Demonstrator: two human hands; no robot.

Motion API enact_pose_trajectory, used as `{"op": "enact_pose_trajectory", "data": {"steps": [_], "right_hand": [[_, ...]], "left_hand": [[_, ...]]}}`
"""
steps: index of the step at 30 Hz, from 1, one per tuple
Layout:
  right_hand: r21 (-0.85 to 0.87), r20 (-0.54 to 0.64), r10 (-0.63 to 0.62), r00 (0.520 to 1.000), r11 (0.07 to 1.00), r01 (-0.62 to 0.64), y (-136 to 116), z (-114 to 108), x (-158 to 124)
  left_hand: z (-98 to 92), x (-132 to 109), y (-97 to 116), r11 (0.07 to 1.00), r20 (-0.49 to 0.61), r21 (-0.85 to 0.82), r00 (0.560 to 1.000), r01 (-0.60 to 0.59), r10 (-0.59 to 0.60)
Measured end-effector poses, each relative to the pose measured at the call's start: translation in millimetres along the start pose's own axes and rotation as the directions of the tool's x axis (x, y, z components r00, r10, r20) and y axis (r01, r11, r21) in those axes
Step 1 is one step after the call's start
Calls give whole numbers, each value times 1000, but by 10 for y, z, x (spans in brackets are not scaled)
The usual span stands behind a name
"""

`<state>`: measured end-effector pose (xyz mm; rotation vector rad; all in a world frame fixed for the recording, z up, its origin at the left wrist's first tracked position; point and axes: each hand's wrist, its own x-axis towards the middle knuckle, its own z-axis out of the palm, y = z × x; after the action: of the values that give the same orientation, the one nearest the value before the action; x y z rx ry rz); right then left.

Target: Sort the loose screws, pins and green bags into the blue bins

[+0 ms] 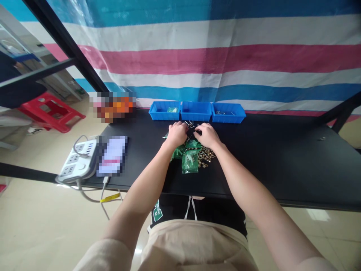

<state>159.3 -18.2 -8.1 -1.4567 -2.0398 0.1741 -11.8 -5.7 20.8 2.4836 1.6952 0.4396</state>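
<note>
My left hand (177,134) is over the left side of a pile of small parts, its fingers curled and their tips partly hidden. Facing it, my right hand (208,134) bends its thumb and fingers inward at the pile's right side. Whether either holds a small piece is too small to tell. Thin silvery pins or screws (190,124) lie just beyond and between the hands. Nearer me are small green plastic packets (190,162). Beside them, partly under my right wrist, is a heap of brass-coloured metal pieces (207,155).
Three blue bins stand in a row behind the pile: the left bin (165,116) holds a green-white packet, the middle bin (196,114), and the right bin (229,117) with thin metal pieces. A power strip (80,160) and a blurred phone (113,154) occupy the black table's (282,162) left end.
</note>
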Motion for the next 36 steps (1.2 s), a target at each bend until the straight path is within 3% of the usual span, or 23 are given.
{"op": "enact_pose_trajectory", "data": {"steps": [5, 12, 23, 28, 36], "right_hand": [[43, -62, -71, 996, 996, 73, -27, -20, 5], [101, -122, -146, 982, 982, 159, -42, -38, 7], [183, -164, -136, 977, 969, 166, -88, -91, 4], [169, -196, -63, 979, 981, 97, -90, -119, 4], [173, -235, -45, 971, 981, 87, -76, -110, 6]], "left_hand": [[-27, 1, 30, 988, -26, -127, 996, -89, 87], [-20, 13, 31, 892, -195, -383, 965, -240, 176], [-91, -8, 68, 834, -261, -525, 965, -170, 32], [-121, -7, 81, 843, -231, -521, 973, -137, 16], [-103, 9, 65, 817, -237, -559, 971, -142, 7]]}}
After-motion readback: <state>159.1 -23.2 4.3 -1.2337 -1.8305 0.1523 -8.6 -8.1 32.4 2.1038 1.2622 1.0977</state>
